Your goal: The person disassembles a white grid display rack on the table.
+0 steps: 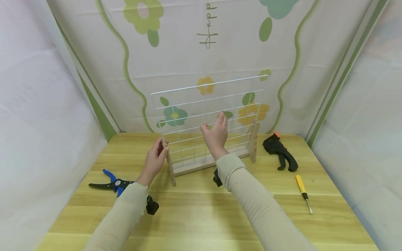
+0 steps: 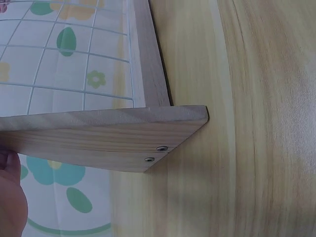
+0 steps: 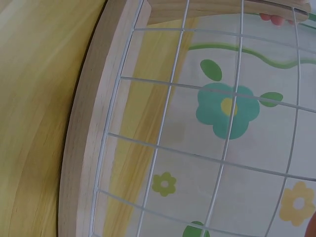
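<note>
A white wire grid (image 1: 188, 115) stands upright, tilted, in a wooden frame made of a bottom bar (image 1: 196, 166) and two side boards. My left hand (image 1: 154, 161) grips the upper end of the left side board (image 2: 98, 138), thumb on the near side. Two screw heads (image 2: 162, 148) show low on that board's outer face. In front of the grid's middle is my right hand (image 1: 216, 136), raised with thumb and fingers apart. Whether its fingertips touch the wires cannot be made out. The right side board (image 1: 253, 141) stands at the grid's other end.
Blue-and-black pliers (image 1: 117, 183) lie left, partly behind the left sleeve. On the right are a black clamp (image 1: 279, 151) with orange parts and a yellow-handled screwdriver (image 1: 303, 191). A flower-printed cloth (image 1: 176, 52) hangs behind the wooden table (image 1: 188, 223).
</note>
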### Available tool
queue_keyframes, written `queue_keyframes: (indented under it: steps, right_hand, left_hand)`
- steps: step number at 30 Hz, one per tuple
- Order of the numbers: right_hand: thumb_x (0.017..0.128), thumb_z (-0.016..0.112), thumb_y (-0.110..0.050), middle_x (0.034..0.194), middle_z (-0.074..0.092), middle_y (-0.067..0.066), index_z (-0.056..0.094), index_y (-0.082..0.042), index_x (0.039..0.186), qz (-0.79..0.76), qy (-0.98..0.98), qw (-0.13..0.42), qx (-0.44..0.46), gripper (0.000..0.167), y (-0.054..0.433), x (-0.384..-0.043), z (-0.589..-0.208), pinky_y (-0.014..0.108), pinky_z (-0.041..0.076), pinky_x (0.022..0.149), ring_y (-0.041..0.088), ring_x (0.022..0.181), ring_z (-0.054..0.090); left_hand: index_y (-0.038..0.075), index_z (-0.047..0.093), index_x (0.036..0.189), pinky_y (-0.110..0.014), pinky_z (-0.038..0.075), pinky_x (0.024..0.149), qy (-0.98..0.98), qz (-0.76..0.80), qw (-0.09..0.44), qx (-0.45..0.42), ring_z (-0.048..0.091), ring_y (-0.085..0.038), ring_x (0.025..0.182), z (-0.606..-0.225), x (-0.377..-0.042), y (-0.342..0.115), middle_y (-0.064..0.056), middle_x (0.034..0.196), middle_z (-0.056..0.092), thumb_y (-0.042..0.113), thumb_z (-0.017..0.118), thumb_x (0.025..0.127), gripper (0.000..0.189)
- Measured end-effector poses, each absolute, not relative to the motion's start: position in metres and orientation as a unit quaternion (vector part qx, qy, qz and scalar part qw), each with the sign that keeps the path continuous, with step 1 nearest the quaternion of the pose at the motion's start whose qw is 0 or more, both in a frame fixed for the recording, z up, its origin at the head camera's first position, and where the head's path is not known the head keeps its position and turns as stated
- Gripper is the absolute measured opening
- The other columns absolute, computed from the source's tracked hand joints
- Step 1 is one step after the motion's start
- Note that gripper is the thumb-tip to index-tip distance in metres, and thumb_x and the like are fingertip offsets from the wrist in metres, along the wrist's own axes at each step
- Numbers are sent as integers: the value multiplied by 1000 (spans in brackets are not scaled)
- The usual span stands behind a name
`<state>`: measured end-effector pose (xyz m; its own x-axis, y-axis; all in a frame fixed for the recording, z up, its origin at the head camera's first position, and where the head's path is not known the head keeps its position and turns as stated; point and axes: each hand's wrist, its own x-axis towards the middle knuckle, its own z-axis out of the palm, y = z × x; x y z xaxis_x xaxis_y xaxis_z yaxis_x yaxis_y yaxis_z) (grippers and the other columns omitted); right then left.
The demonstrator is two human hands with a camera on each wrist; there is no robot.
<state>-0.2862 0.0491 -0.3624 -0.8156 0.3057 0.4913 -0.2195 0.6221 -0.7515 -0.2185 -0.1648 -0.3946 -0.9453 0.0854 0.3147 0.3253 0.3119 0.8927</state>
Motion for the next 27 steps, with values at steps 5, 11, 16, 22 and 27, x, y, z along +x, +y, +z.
queue_keyframes:
  steps: [5,11,16,22,27]
  right_hand:
    - [82,60,-28,137,39,17,21,3,143,446,-847,288,-28,79,49,-283,-362,36,50,76,30,99,53]
    - [81,59,-24,143,34,18,18,4,144,456,-840,292,-23,80,49,-280,-364,38,49,76,32,102,51]
    - [81,58,-22,145,31,18,16,3,145,464,-836,293,-22,80,51,-277,-364,33,46,64,28,86,51]
    - [80,59,-22,147,30,17,16,2,145,478,-829,288,-27,82,51,-275,-365,31,44,62,27,87,50]
    - [79,59,-19,144,32,18,18,3,144,478,-827,293,-31,81,49,-273,-364,37,48,75,33,106,49]
  left_hand:
    - [-7,36,135,-18,43,93,-794,-586,107,-122,47,-37,121,-397,-214,-162,-29,128,48,2,46,95,42]
    - [-9,41,132,-7,45,81,-788,-587,130,-132,55,-8,101,-401,-208,-160,-31,122,51,1,49,93,41]
    - [-12,45,127,-8,45,82,-781,-585,150,-160,55,-1,99,-405,-206,-158,-31,120,53,-2,50,92,37]
    - [-13,43,126,-7,42,85,-791,-563,161,-177,52,-42,112,-407,-201,-156,-33,122,51,-2,49,93,36]
    - [-11,43,125,-21,46,90,-810,-528,179,-182,53,-42,112,-408,-197,-154,-30,117,54,-4,50,92,34]
